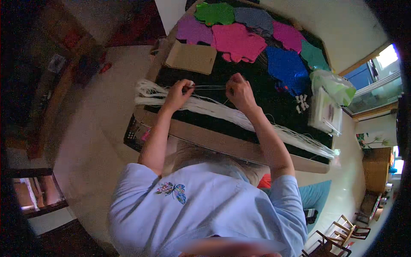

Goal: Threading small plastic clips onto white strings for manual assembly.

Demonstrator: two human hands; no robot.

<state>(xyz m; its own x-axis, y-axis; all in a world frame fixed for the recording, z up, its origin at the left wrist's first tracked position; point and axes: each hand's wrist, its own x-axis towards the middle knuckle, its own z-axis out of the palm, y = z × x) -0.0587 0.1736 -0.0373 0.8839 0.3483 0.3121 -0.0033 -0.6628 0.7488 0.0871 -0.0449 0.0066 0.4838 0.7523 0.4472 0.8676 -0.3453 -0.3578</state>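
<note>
Above a dark-topped table (257, 90), both my hands are closed, with white strands (209, 88) drawn taut between them. My left hand (177, 95) pinches the strands near a small white wound bit (191, 84) at its fingertips. My right hand (242, 94) has its fingers curled in around the other end of the strands; the fingertips are partly hidden. A long hank of white yarn (214, 108) lies across the table's near side, passing under both wrists. Its looped end is at the left, and loose strands spread out at the right.
Flat coloured pieces, including a pink one (238, 42) and a blue one (286, 68), cover the far side. An open cardboard piece (191, 58) lies at far left. Several small white bundles (301, 104) sit right, beside a white container (325, 113) and a plastic bag (332, 85).
</note>
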